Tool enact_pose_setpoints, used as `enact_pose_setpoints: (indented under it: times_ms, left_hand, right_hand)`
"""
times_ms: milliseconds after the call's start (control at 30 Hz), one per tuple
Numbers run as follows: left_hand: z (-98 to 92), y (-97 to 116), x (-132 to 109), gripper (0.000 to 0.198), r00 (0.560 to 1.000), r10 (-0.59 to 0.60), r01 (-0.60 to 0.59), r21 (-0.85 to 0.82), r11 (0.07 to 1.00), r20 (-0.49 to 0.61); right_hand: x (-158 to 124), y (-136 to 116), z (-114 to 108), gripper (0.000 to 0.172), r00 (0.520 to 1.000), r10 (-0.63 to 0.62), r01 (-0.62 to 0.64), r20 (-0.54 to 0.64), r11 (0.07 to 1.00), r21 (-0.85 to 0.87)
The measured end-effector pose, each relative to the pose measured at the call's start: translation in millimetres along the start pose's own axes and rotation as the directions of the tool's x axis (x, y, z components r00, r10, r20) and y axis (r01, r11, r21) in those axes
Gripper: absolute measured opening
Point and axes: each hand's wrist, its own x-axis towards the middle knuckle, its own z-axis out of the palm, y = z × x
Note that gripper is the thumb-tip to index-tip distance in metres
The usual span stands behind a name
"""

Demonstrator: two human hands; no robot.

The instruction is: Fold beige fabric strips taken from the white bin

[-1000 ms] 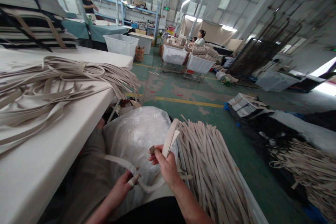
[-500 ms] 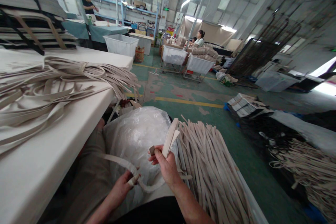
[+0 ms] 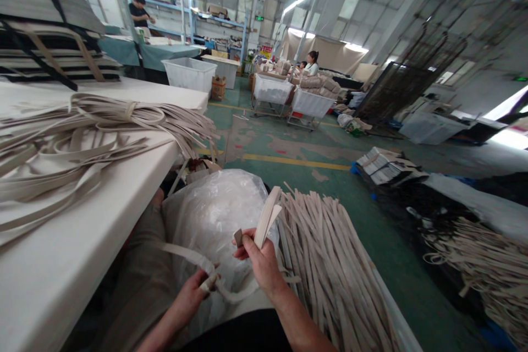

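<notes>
My right hand (image 3: 258, 256) is closed round a few beige fabric straps (image 3: 268, 214), whose ends stick up above the fist. A short folded strap end shows at its fingertips. Lower and to the left, my left hand (image 3: 198, 283) is closed on another beige strap (image 3: 187, 253), which curves past the fingers toward the right wrist. Both hands are over a clear plastic bag (image 3: 223, 203) with pale contents. Right of them lies a thick pile of long beige straps (image 3: 330, 253).
A white table (image 3: 103, 214) on the left carries a tied strap bundle (image 3: 124, 113). More straps (image 3: 482, 253) lie on the floor at far right. White bins (image 3: 270, 89) and two or more people, one in black (image 3: 139, 14), are farther back.
My hands and the straps keep almost the same place and grip. The view has shifted slightly. The person in black at the back left has moved a little.
</notes>
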Motion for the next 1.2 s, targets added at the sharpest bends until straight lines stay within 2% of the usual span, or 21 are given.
enact_pose_setpoints:
  times_ms: [200,433,600,800,867,1000,1133,1200]
  left_hand:
    - [0.0,7.0,-2.2,0.066,1.0,0.016,-0.016,-0.027,1.0,-0.009]
    - [-1.6,9.9,-1.8,0.063,0.993,0.113,-0.115,-0.075,0.991,-0.041]
    - [-3.1,11.2,-1.9,0.072,0.99,0.071,-0.092,-0.18,0.979,-0.119]
    - [-6.2,-0.9,-0.7,0.077,0.993,-0.01,-0.025,-0.29,0.957,-0.116]
    - [-6.7,-8.5,3.1,0.076,0.993,-0.052,0.019,-0.284,0.959,-0.109]
    - [-8.6,-19.6,9.9,0.066,0.991,-0.112,0.099,-0.161,0.982,-0.07]
    - [-14.0,-29.3,12.1,0.07,0.986,-0.166,0.164,-0.067,0.984,-0.024]
    - [-17.7,-37.0,13.8,0.077,0.985,-0.172,0.171,-0.04,0.984,-0.022]
  right_hand:
    - [-0.5,-0.7,-0.4,0.048,1.0,-0.009,0.009,-0.007,1.0,0.003]
    - [-0.9,1.1,-1.5,0.045,1.0,-0.019,0.019,-0.002,0.999,0.029]
    - [-0.9,-3.2,-1.2,0.045,0.999,-0.016,0.017,-0.028,0.999,0.029]
    - [5.0,-9.9,-13.0,0.045,0.994,-0.036,0.04,-0.1,0.998,0.038]
    - [7.6,-10.2,-19.2,0.043,0.99,-0.053,0.06,-0.133,0.997,0.052]
    - [14.7,-11.3,-28.7,0.042,0.983,-0.065,0.081,-0.171,0.992,0.091]
    - [31.7,-36.4,-46.8,0.04,0.972,-0.1,0.128,-0.214,0.984,0.121]
    - [42.1,-63.8,-68.4,0.04,0.927,-0.183,0.246,-0.328,0.956,0.162]
